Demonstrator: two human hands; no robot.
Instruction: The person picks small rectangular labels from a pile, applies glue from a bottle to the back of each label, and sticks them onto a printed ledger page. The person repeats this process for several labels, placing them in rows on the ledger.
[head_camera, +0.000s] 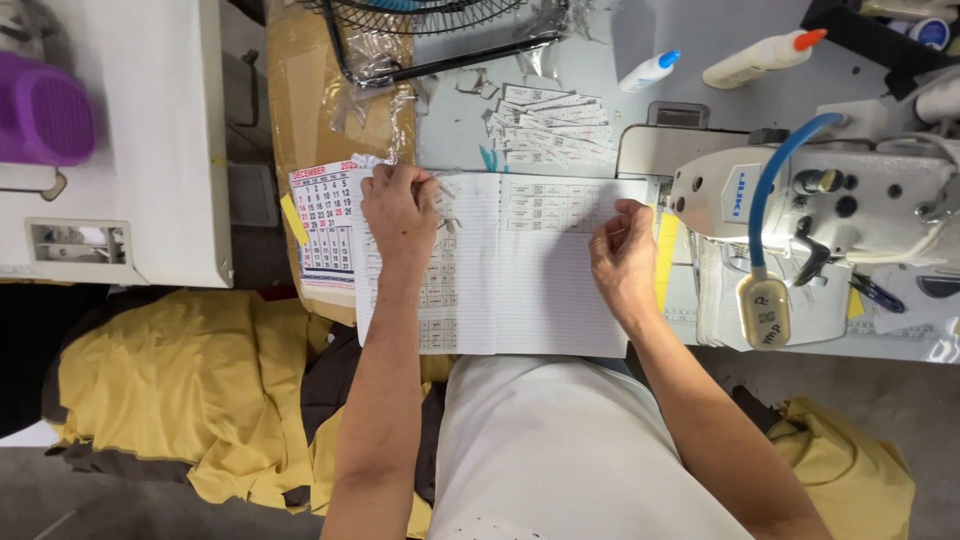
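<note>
An open lined notebook lies on the table edge in front of me, with rows of small white labels stuck on both pages. My left hand rests on the top of the left page, fingers curled on small labels there. My right hand presses on the right page near its outer edge, fingertips touching a label in the top rows. A loose heap of white labels lies on the table just beyond the notebook.
A white sewing machine with a blue tube stands at the right. Two glue bottles lie behind it. A calendar sheet sits left of the notebook, a black fan guard at the back. Yellow fabric is heaped at the lower left.
</note>
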